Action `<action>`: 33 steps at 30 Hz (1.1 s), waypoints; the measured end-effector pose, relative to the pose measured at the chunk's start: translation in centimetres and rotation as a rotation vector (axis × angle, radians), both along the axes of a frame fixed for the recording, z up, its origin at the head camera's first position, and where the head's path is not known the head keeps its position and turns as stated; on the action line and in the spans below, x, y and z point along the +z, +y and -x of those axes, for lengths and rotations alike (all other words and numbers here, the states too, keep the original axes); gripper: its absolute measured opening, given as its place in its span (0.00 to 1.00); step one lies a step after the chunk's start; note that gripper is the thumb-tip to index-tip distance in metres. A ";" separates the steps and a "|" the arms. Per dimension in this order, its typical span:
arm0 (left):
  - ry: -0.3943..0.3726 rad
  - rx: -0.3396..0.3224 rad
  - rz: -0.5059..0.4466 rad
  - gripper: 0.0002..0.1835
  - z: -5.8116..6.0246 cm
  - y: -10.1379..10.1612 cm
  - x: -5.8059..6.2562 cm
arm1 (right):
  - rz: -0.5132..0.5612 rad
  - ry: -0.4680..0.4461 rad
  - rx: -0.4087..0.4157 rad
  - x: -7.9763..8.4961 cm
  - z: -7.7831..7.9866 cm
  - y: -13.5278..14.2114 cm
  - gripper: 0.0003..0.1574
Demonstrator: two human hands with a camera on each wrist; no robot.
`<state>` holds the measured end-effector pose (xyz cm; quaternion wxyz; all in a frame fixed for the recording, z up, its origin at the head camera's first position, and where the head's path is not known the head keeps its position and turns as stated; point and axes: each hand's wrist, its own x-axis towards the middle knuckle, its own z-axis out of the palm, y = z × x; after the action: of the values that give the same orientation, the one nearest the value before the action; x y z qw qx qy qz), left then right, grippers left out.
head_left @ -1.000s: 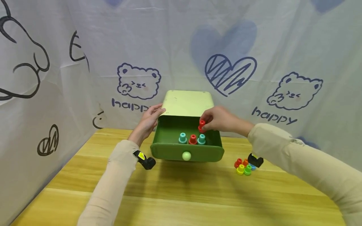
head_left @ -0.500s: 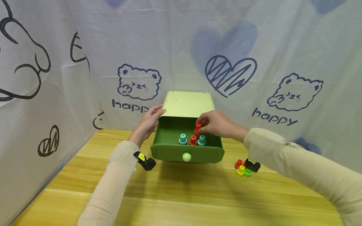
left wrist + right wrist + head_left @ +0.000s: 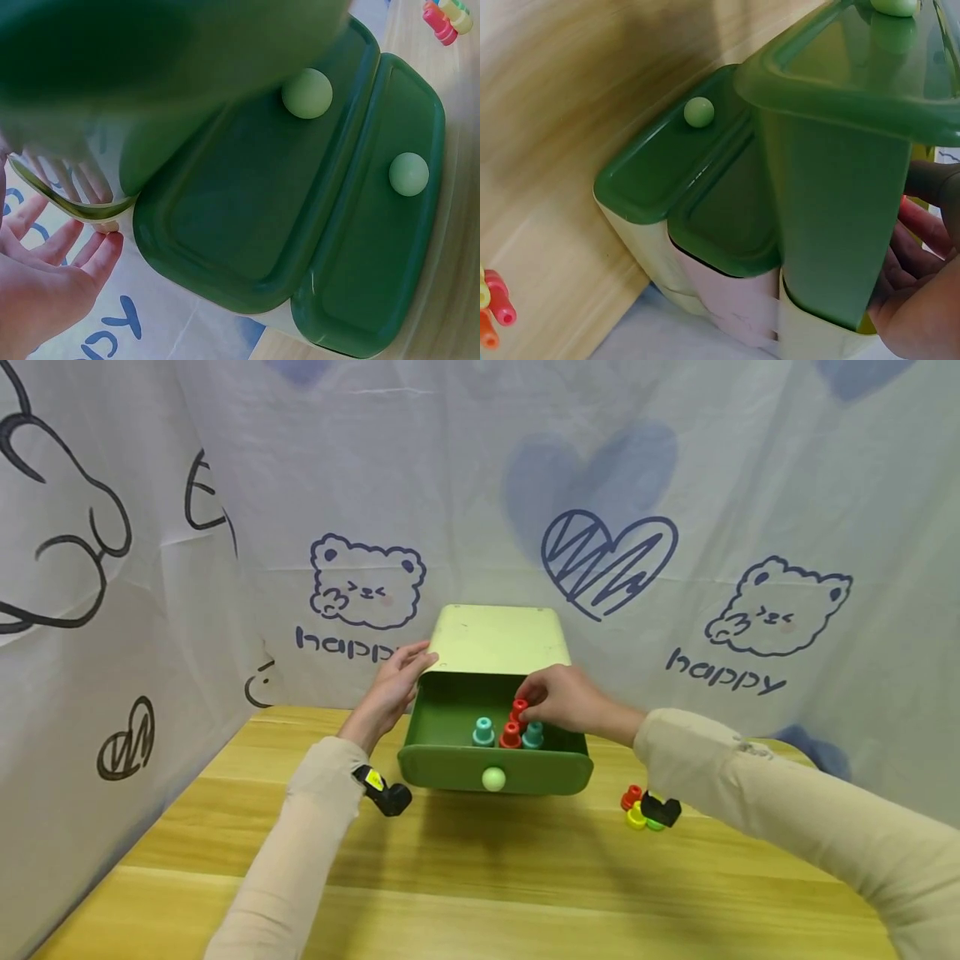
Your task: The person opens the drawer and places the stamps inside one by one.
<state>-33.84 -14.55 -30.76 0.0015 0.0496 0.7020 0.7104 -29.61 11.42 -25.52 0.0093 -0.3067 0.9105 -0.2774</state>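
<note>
A small desktop cabinet with a pale yellow-green top [image 3: 498, 639] has its green upper drawer [image 3: 442, 768] pulled out. My left hand [image 3: 393, 681] rests against the cabinet's left side, thumb by the top front corner; in the left wrist view its fingers [image 3: 99, 259] stretch along the casing. Over the drawer, my right hand [image 3: 566, 697] pinches a red peg [image 3: 520, 705] between thumb and fingers. Directly in front of it a second red peg [image 3: 511, 737] stands between two teal pegs [image 3: 483, 732]. The drawer wall mostly hides the held peg in the right wrist view.
On the wooden table [image 3: 480, 877], right of the cabinet, several pegs cluster, a red [image 3: 631, 797] and a yellow one [image 3: 636, 816] among them, partly behind the right wrist camera [image 3: 662, 810]. Two closed drawers [image 3: 225, 217] sit below. A printed curtain [image 3: 480, 485] hangs behind.
My right hand has moved left and lower into the drawer with the red peg, bringing it close behind the standing red one. The left hand keeps its place on the cabinet.
</note>
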 end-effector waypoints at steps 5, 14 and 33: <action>0.006 -0.002 -0.018 0.33 0.1 0.0 -0.1 | 0.014 -0.032 -0.038 -0.3 0.2 -0.1 0.11; -0.007 0.002 -0.007 0.33 0.2 0.0 -0.2 | -0.015 -0.093 -0.099 -0.1 0.2 -0.5 0.14; 0.003 0.010 0.016 0.33 0.3 0.2 -0.1 | 0.296 -0.059 -0.133 2.9 -5.9 1.3 0.15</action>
<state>-34.11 -14.37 -30.87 -0.0025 0.0470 0.7080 0.7046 -23.76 12.76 -22.61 -0.0278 -0.2354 0.8773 -0.4174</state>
